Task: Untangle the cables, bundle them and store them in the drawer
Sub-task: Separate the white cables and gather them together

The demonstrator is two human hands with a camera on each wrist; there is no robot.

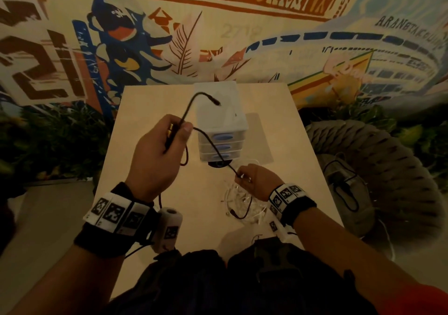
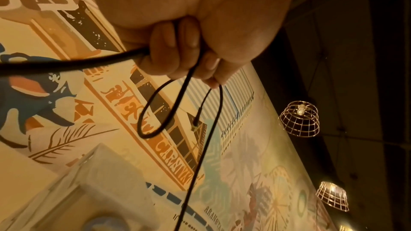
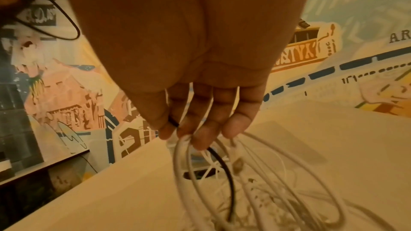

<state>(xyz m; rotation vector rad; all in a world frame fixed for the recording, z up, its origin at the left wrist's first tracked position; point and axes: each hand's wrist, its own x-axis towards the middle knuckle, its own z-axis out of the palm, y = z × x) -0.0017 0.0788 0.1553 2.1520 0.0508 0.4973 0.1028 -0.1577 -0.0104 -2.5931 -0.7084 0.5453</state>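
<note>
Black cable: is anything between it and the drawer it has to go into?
Yes. The black cable is pinched by the left hand and right hand, its lower end still looped among the white cables on the table. All three drawers of the drawer unit look closed.

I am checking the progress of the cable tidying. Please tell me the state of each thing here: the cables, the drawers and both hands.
black cable: lifted, stretched between both hands, one end free in the air
white cables: tangled pile on the table
drawer unit: upright, all three drawers closed
left hand: raised, gripping the black cable
right hand: low over the pile, pinching the black cable
</note>
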